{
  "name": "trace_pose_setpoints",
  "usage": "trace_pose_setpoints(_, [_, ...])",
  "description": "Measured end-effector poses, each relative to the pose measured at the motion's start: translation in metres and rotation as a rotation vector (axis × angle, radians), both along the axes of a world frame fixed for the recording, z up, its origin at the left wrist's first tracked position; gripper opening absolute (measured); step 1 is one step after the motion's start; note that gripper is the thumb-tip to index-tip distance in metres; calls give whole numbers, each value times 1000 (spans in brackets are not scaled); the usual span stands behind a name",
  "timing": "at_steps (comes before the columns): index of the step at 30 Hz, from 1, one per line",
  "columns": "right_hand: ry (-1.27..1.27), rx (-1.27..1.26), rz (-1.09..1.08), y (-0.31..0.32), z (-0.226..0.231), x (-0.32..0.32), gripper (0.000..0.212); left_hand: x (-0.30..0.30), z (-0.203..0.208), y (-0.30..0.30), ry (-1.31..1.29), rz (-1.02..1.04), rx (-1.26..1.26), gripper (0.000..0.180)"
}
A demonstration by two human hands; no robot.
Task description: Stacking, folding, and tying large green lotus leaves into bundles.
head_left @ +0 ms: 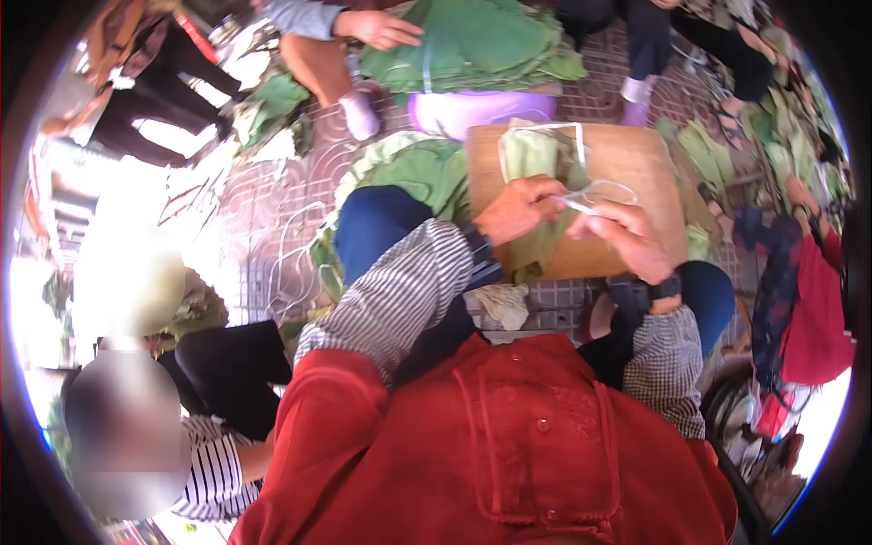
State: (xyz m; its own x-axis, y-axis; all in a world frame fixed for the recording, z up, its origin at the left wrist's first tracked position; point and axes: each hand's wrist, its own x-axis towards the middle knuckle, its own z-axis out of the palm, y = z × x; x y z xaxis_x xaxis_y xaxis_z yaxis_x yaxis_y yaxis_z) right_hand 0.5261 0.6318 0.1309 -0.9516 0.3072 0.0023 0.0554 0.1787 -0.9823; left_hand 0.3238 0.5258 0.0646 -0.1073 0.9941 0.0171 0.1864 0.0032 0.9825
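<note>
Above a wooden board point(640, 163), my left hand point(522, 211) pinches a thin white plastic string point(610, 184). My right hand point(629, 238) has its fingers bent round the same string, and a small loop of it stands up between the two hands. Under them a folded bundle of pale green leaves point(531, 156) lies lengthwise on the board, partly hidden by my left hand. Another white strip point(579, 136) crosses the far end of the bundle and bends down beside it. Dark bands sit on both my wrists.
Large green leaves point(404, 168) are stacked left of the board. Behind it, a purple basin point(481, 113) stands under a big tied leaf pile point(472, 41), with another person's hand point(386, 30) near it. Loose white string point(286, 245) lies on the paving. People sit around.
</note>
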Motion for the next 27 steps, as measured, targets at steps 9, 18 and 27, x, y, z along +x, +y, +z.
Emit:
trace_pose_setpoints(9, [462,-492,-1,38,7,30,21,-67,103,-36,-615,453,431,15])
trace_pose_setpoints(18, [-15,-307,-89,12,-23,-4,25,-206,167,-260,247,1040,610,22])
trace_pose_setpoints(27, [-404,39,-213,18,-105,-25,18,-304,-10,-544,198,2256,-130,23])
